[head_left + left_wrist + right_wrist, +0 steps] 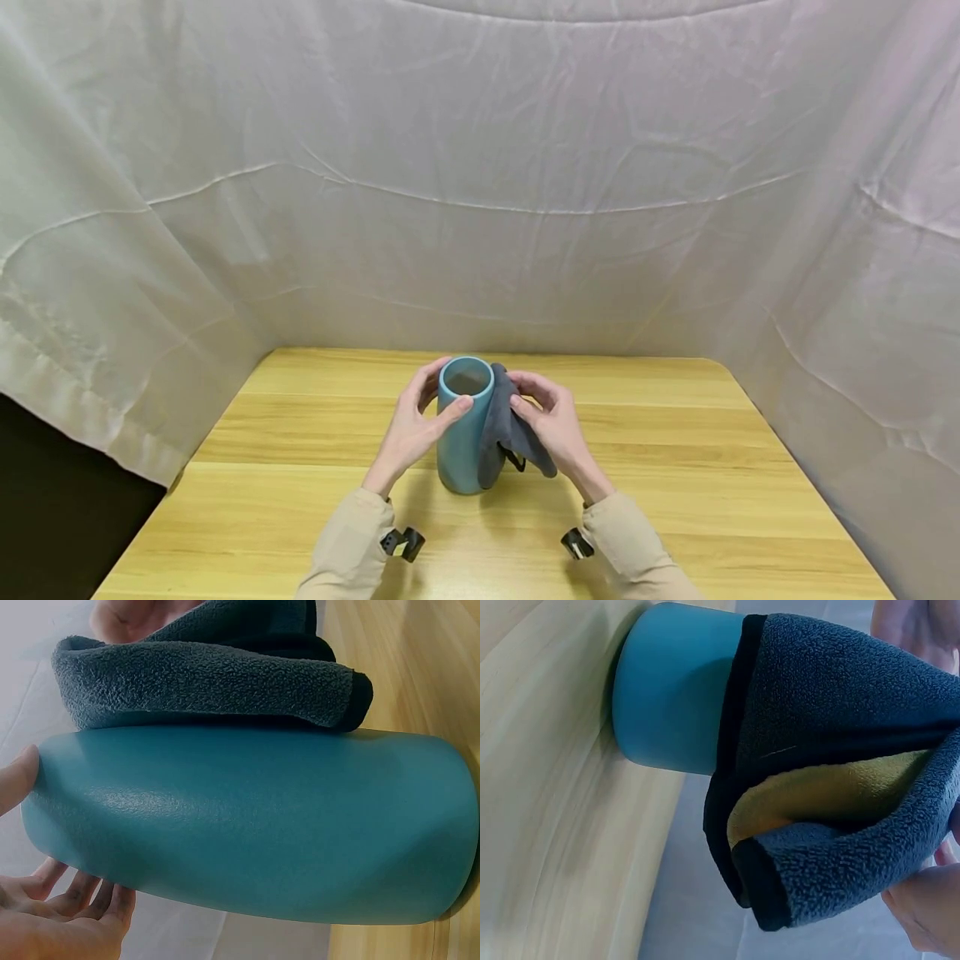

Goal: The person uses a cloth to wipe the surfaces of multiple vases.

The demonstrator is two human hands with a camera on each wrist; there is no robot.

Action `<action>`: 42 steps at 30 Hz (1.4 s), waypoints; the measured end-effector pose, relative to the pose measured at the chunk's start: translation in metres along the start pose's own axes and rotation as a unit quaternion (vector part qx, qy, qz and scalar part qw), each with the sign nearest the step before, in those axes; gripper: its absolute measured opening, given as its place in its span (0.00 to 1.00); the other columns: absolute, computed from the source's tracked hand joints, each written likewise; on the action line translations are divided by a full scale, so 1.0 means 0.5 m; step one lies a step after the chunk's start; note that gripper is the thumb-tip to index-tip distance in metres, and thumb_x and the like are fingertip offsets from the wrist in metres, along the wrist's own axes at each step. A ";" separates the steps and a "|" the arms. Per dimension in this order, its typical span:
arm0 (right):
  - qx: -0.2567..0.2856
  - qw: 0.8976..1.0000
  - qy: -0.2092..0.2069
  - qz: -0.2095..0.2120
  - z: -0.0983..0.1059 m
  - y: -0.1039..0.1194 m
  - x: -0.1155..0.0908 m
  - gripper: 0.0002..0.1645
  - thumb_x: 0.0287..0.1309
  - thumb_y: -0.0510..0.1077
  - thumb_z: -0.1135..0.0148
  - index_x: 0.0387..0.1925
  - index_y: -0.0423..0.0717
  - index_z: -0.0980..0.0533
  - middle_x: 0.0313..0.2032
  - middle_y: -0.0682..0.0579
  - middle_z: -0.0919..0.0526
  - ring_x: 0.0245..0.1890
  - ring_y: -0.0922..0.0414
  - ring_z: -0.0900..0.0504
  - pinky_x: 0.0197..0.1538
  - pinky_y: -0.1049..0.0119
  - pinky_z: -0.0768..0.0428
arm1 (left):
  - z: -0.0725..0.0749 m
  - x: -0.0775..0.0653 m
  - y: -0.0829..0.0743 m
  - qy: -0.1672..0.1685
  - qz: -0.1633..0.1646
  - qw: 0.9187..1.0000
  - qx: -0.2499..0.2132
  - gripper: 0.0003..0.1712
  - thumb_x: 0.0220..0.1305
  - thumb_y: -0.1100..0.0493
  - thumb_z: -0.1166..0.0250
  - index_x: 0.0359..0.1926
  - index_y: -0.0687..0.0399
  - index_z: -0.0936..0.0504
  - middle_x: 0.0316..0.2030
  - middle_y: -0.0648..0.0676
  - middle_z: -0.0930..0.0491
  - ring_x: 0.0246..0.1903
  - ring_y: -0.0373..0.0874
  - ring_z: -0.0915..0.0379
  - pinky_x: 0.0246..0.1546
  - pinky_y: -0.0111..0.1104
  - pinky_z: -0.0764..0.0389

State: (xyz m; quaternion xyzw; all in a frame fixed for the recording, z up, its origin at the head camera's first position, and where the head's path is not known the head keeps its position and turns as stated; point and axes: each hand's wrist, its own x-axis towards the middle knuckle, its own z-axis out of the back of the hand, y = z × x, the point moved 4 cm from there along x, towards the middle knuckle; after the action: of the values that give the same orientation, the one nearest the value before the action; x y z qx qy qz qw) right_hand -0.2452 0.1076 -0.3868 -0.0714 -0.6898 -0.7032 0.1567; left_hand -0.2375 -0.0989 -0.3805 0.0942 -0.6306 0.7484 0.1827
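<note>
A tall blue vase (459, 454) with an open round mouth stands upright on the table. My left hand (411, 427) holds it near the rim, thumb on the near side and fingers round the left; in the left wrist view the vase's smooth side (247, 825) fills the middle. A dark grey fleecy cloth (504, 429) hangs folded along the vase's right side and touches it. My right hand (557, 423) grips the upper part of this cloth between thumb and fingers. The right wrist view shows the cloth's black edging and a yellowish inner side (817, 791).
The wooden table (705, 467) extends around the vase. Pale fabric (480, 267) hangs behind the table and along both sides. A small black device (402, 543) sits at the left wrist, and another (577, 544) at the right.
</note>
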 end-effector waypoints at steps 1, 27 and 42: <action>-0.001 1.000 -0.001 -0.002 0.000 0.000 0.000 0.19 0.64 0.27 0.42 0.56 0.29 0.23 0.53 0.34 0.19 0.47 0.63 0.19 0.50 0.76 0.17 | 0.000 0.000 0.000 0.000 0.001 1.000 0.000 0.35 0.63 0.58 0.28 0.69 0.51 0.30 0.64 0.57 0.25 0.66 0.54 0.29 0.75 0.49 0.34; -0.070 0.995 0.032 -0.062 0.014 -0.085 -0.020 0.19 0.63 0.27 0.41 0.55 0.31 0.22 0.51 0.33 0.17 0.47 0.60 0.19 0.52 0.75 0.20 | 0.000 0.000 0.001 0.003 -0.005 1.000 -0.003 0.35 0.63 0.58 0.29 0.69 0.50 0.30 0.64 0.57 0.24 0.66 0.54 0.29 0.74 0.50 0.34; -0.072 0.995 0.023 -0.069 0.014 -0.092 -0.024 0.19 0.64 0.28 0.41 0.56 0.33 0.22 0.51 0.35 0.17 0.48 0.57 0.19 0.53 0.75 0.21 | 0.000 0.000 -0.001 0.004 -0.008 1.000 -0.001 0.35 0.63 0.58 0.29 0.69 0.51 0.30 0.63 0.58 0.24 0.66 0.54 0.29 0.74 0.51 0.33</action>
State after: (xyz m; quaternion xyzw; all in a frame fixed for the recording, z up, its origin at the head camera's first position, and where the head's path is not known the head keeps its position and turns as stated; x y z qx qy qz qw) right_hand -0.2495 0.1160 -0.4338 -0.0184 -0.6367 -0.7618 0.1181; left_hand -0.2371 -0.0987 -0.3800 0.0959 -0.6299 0.7466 0.1913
